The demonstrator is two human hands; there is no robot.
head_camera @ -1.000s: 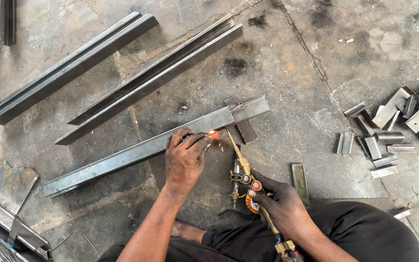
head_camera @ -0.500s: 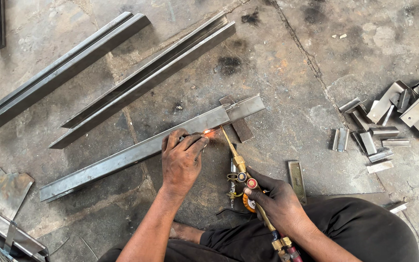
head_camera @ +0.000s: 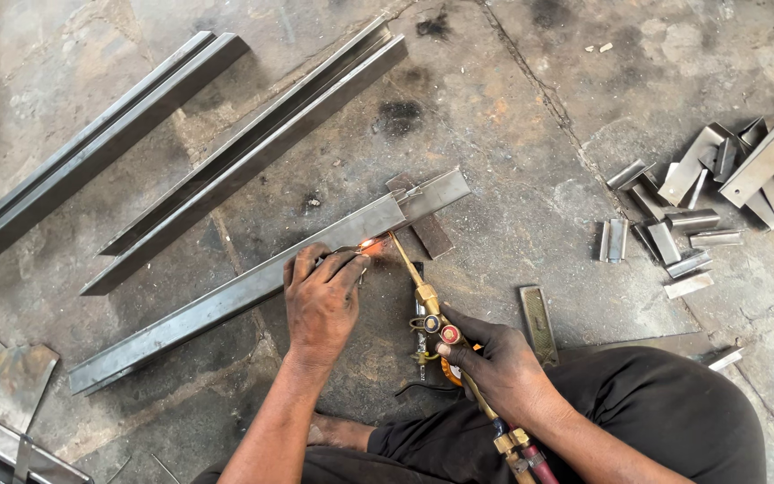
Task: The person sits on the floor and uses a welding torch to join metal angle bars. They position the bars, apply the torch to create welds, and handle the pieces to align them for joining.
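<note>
Left hand (head_camera: 320,300) presses fingers flat on the long steel channel (head_camera: 253,282) lying diagonally across the floor; right hand (head_camera: 494,363) grips the brass gas torch (head_camera: 423,300), flame at the channel just beside the left fingertips.

Bar (head_camera: 253,285): I see dull grey steel, scuffed.
Torch (head_camera: 423,300): brass, shiny, I'd say.
Offcuts (head_camera: 718,193): bare metal, matt.
Floor (head_camera: 512,116): rough, stained concrete.
</note>
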